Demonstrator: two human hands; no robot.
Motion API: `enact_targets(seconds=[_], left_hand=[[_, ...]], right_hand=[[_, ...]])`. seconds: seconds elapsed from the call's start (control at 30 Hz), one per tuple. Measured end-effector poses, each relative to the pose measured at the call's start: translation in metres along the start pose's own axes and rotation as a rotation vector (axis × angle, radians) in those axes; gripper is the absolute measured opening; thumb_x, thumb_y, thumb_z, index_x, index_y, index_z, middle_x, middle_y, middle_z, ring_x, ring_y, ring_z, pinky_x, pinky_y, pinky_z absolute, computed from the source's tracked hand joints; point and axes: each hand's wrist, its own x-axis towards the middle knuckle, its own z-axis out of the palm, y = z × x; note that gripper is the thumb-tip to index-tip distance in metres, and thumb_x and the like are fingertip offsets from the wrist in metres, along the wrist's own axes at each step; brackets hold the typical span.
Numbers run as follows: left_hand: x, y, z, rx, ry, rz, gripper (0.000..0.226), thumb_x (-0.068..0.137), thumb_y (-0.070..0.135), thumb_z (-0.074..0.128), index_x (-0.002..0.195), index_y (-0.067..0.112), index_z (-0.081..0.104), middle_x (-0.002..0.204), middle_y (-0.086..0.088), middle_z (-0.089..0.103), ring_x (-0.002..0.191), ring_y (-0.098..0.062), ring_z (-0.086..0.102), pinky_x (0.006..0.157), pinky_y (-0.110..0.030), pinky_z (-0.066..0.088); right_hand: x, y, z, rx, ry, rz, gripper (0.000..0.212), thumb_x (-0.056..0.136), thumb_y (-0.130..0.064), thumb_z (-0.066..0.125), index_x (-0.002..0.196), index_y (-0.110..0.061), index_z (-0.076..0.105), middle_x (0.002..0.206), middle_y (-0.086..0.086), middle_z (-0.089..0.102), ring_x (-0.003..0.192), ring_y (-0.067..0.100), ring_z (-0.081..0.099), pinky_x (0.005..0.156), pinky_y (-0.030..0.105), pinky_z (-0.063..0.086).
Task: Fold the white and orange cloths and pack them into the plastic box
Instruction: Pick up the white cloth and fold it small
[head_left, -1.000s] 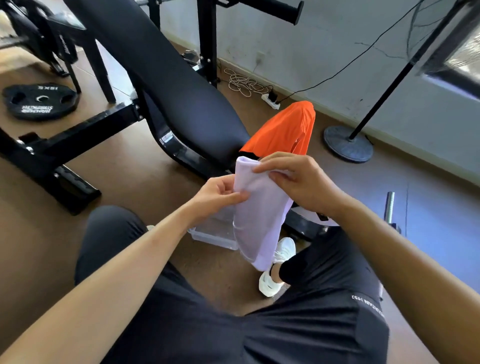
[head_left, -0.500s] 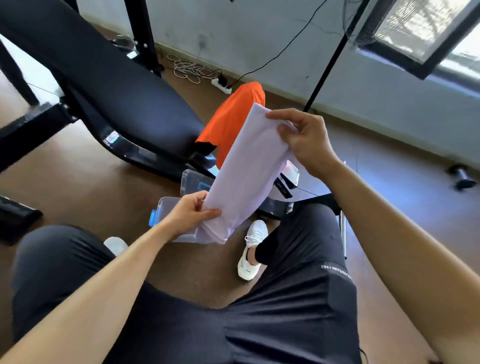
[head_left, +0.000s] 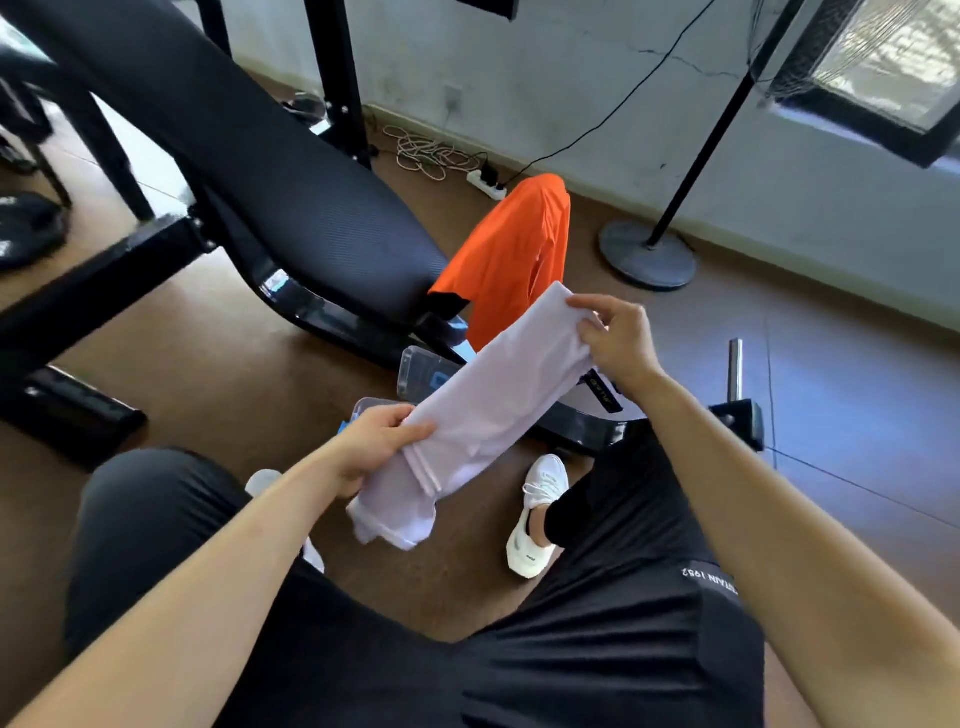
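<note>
The white cloth (head_left: 483, 410) stretches slanted between both hands: left hand (head_left: 371, 447) grips its lower end, right hand (head_left: 618, 343) pinches its upper end

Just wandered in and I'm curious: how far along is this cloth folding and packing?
Done: the white cloth is already folded into a long strip. In hand: the left hand grips its lower end, the right hand pinches its upper end. Left: the orange cloth hangs unfolded over the weight bench end, and neither cloth is in the plastic box on the floor.
</note>
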Motion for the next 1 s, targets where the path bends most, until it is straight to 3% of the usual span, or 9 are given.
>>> enact_targets(seconds=[0.13,0.23,0.33,0.43,0.57,0.7,0.83,0.9,1.0], left_hand=[[0.0,-0.008,-0.011,-0.083,0.024,-0.191,0.03,0.099,0.027,0.062,0.12,0.007,0.068,0.114,-0.018,0.074,0.112,-0.038,0.068,0.101,-0.052,0.052],[0.003,-0.011,-0.014,-0.161,0.043,-0.268,0.028,0.1,0.023,0.06,0.121,0.005,0.067,0.114,-0.019,0.074,0.106,-0.036,0.07,0.092,-0.045,0.057],[0.007,-0.013,-0.012,-0.238,0.051,-0.343,0.025,0.102,0.022,0.055,0.112,0.003,0.067,0.1,-0.017,0.073,0.092,-0.03,0.068,0.082,-0.041,0.055],[0.009,-0.011,-0.01,-0.326,0.033,-0.444,0.027,0.101,0.028,0.054,0.103,0.004,0.066,0.08,-0.011,0.073,0.085,-0.027,0.066,0.076,-0.038,0.052],[0.018,-0.007,-0.015,-0.483,0.006,-0.408,0.033,0.089,0.045,0.063,0.091,0.012,0.066,0.09,-0.009,0.061,0.086,-0.023,0.06,0.078,-0.033,0.05],[0.026,-0.008,-0.015,-0.535,-0.037,-0.392,0.047,0.089,0.054,0.064,0.091,0.007,0.07,0.082,-0.009,0.067,0.082,-0.026,0.064,0.08,-0.037,0.051],[0.028,-0.018,-0.011,-0.336,-0.007,-0.339,0.054,0.077,0.028,0.082,0.125,0.01,0.064,0.122,-0.018,0.067,0.115,-0.035,0.063,0.1,-0.048,0.052],[0.029,-0.021,-0.012,-0.287,0.024,-0.294,0.05,0.081,0.017,0.078,0.129,0.014,0.062,0.128,-0.02,0.065,0.12,-0.04,0.06,0.102,-0.054,0.052],[0.029,-0.021,-0.016,-0.306,0.05,-0.226,0.051,0.08,0.019,0.079,0.129,0.02,0.063,0.127,-0.017,0.068,0.117,-0.039,0.063,0.098,-0.058,0.054]], right_hand=[[-0.036,0.021,0.027,0.044,-0.056,-0.015,0.039,0.089,-0.001,0.058,0.114,-0.026,0.075,0.108,-0.002,0.071,0.1,0.017,0.064,0.087,0.03,0.05],[-0.065,0.021,0.047,0.157,-0.139,-0.072,0.039,0.091,0.002,0.06,0.113,-0.026,0.076,0.114,-0.005,0.071,0.108,0.016,0.066,0.09,0.038,0.056],[-0.086,0.01,0.064,0.198,-0.243,-0.163,0.037,0.091,0.009,0.059,0.111,-0.017,0.077,0.118,-0.002,0.07,0.113,0.011,0.064,0.089,0.032,0.055],[-0.103,0.003,0.078,0.142,-0.348,-0.385,0.032,0.095,0.006,0.058,0.115,-0.013,0.076,0.12,0.0,0.068,0.112,0.013,0.064,0.086,0.031,0.056],[-0.122,-0.001,0.093,-0.088,-0.378,-0.739,0.037,0.091,0.002,0.054,0.114,-0.018,0.074,0.117,0.0,0.069,0.095,0.027,0.064,0.071,0.044,0.056],[-0.141,0.0,0.107,-0.188,-0.528,-0.951,0.037,0.088,0.002,0.055,0.115,-0.015,0.072,0.12,0.006,0.069,0.084,0.029,0.06,0.064,0.042,0.053],[-0.153,0.007,0.124,-0.285,-0.617,-1.019,0.036,0.092,-0.001,0.052,0.121,-0.015,0.068,0.129,0.006,0.067,0.082,0.028,0.058,0.064,0.041,0.052],[-0.159,0.008,0.129,-0.314,-0.686,-1.004,0.037,0.095,-0.004,0.049,0.127,-0.018,0.064,0.133,0.003,0.065,0.084,0.027,0.056,0.067,0.043,0.052],[-0.164,0.008,0.127,-0.276,-0.819,-0.871,0.032,0.094,-0.016,0.06,0.125,-0.021,0.067,0.124,-0.004,0.068,0.09,0.022,0.058,0.076,0.037,0.052]])
